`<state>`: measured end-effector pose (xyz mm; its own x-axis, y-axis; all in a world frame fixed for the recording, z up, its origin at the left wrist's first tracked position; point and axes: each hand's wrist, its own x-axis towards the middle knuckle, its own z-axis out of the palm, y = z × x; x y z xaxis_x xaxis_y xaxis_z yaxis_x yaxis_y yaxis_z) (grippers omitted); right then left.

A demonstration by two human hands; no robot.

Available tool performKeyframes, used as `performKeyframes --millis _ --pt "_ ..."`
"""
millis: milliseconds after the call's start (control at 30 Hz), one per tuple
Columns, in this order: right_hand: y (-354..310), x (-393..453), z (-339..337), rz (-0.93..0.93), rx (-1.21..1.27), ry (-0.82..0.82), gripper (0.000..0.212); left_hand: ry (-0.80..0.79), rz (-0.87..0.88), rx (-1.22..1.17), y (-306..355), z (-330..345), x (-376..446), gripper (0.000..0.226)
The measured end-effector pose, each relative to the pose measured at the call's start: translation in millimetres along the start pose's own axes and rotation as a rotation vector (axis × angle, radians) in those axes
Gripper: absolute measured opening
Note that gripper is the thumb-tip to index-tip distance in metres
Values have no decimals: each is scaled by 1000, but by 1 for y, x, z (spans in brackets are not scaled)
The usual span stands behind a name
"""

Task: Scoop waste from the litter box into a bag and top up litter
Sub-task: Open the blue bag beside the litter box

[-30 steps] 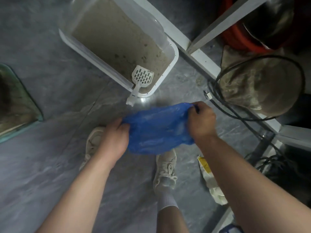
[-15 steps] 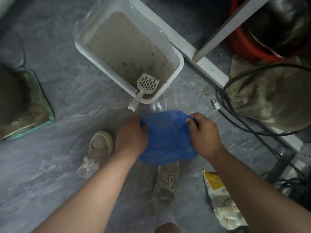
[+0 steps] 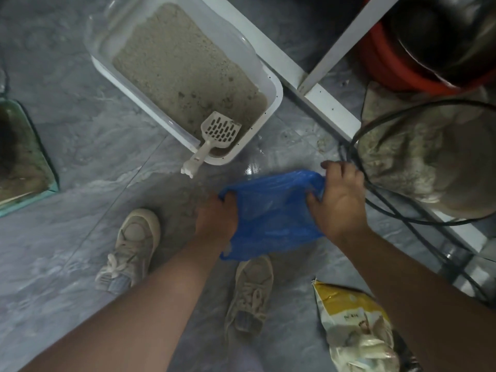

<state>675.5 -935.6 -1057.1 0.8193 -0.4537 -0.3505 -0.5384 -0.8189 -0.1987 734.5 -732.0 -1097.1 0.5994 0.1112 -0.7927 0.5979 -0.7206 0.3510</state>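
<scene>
The grey marbled floor (image 3: 67, 162) carried everything, and I stood on it in my pale sneakers (image 3: 134, 245). The litter box (image 3: 271, 108) lay on it ahead of me, a white tray set at a slant beside a white frame (image 3: 316, 95), its litter still showing darker clumps near the closer end. I judged no scooping had been done: the slotted white scoop (image 3: 214, 135) lay untouched in the near corner, head on the litter and handle poking out over the rim.

The step in hand was readying the blue bag (image 3: 271, 213). I held it low between my feet and the box, near the box but apart from it. My left hand (image 3: 217, 218) gripped its left edge, fingers curled into the plastic. My right hand (image 3: 341, 200) held the right edge, thumb pinched on the film, some fingers spread near a black cable (image 3: 389, 210). So both grips were closed on the bag, stretching its top. Whether the mouth was properly open I could not tell.

A yellow and white litter pouch (image 3: 357, 326) lay by my right foot, presumably for the top-up.

Next, I judged, one hand would need to keep the mouth open close to the box while the other freed itself for the scoop handle.
</scene>
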Motion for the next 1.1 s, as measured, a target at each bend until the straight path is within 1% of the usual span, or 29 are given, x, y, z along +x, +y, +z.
performKeyframes --millis 67,100,133,200,267,367,433,500,567,633,667,733,800,900,933,1000,1033,1100 --pt "0 1 0 -195 -115 95 42 -19 2 2 5 7 5 45" --pt "0 1 2 -285 -148 107 38 -20 10 8 7 10 8 44" --pt "1 1 5 -350 -164 89 36 -20 17 14 8 12 11 43" --pt "4 4 15 -357 -188 -17 37 -25 31 8 8 13 16 42" --pt "8 7 25 -276 -225 -110 42 -39 21 14 5 10 21 41" --pt "2 6 32 -157 -212 -156 49 -49 4 52 -7 -8 25 38" --pt "-10 2 35 -53 -82 -224 57 -64 13 61 -16 -28 26 36" --pt "-28 -1 37 33 172 -330 61 -81 20 60 -24 -52 24 33" --pt "-48 -5 41 138 355 -434 44 -85 34 37 -30 -78 26 30" --pt "-70 -11 53 228 395 -481 27 -56 13 -53 -37 -100 31 19" --pt "-81 -15 62 252 409 -486 19 -25 -20 -114 -41 -110 35 19" --pt "-106 -23 75 369 499 -489 12 50 -52 -209 -49 -126 41 39" --pt "-130 -28 82 524 633 -498 19 155 -30 -185 -60 -140 46 56" --pt "-162 -37 89 627 754 -568 24 385 -22 -90 -82 -159 39 64" --pt "-171 -39 91 659 798 -601 24 406 -55 -72 -86 -162 34 65" --pt "-185 -39 92 721 860 -661 22 359 -165 -90 -95 -163 29 69" --pt "-189 -38 95 754 886 -685 21 327 -218 -130 -101 -159 29 72" --pt "-194 -33 99 814 946 -721 20 321 -290 -263 -113 -150 32 80"
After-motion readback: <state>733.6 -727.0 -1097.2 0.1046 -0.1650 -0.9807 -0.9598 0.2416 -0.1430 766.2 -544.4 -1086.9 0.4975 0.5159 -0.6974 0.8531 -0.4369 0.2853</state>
